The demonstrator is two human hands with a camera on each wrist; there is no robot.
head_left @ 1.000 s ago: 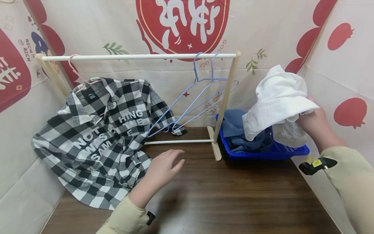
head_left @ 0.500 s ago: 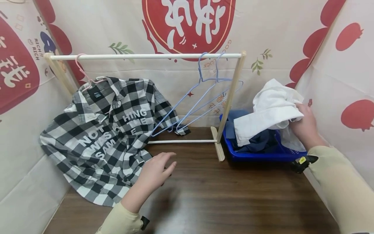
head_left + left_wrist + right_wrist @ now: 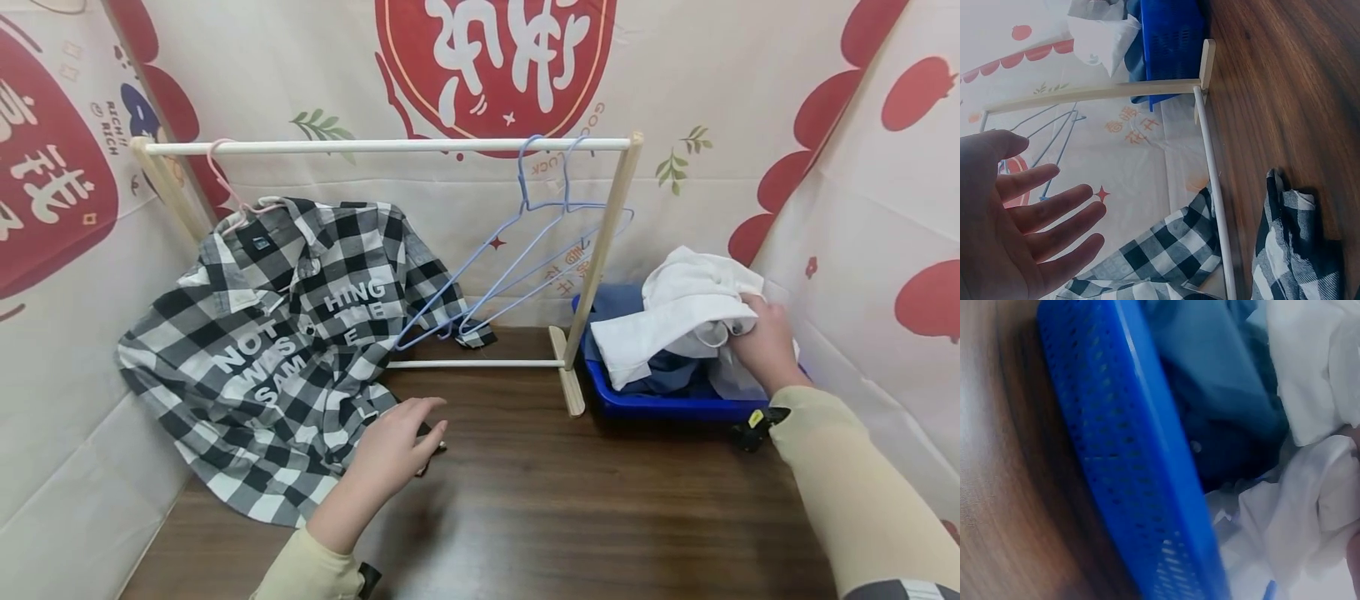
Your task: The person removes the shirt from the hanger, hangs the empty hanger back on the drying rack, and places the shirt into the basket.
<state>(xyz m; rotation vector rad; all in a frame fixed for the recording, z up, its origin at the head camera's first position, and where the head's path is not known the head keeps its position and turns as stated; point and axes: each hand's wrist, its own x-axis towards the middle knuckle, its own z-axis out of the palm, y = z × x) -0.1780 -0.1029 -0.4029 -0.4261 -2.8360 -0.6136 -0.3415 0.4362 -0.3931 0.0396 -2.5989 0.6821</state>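
My right hand point(image 3: 768, 346) grips a bunched white garment point(image 3: 693, 292) low over the blue basket point(image 3: 675, 408), at the right of the head view. Beneath it lie blue clothes point(image 3: 667, 372); the right wrist view shows the white cloth point(image 3: 1310, 506) inside the basket's rim. My left hand point(image 3: 390, 446) holds nothing; its fingers are spread in the left wrist view. It hovers over the wooden table beside a black-and-white plaid shirt point(image 3: 277, 417), which hangs by a pink hanger point(image 3: 225, 183) and spreads forward onto the table.
A small clothes rack with a white bar point(image 3: 390, 147) and wooden legs point(image 3: 603, 250) stands at the back. Two blue hangers point(image 3: 495, 250) hang on its right part. Patterned cloth walls point(image 3: 847, 250) enclose the table on three sides.
My right hand has lowered the white garment towards the basket and moved left, its fingers staying on the cloth. The left hand has barely shifted. The whole head view has slid slightly.
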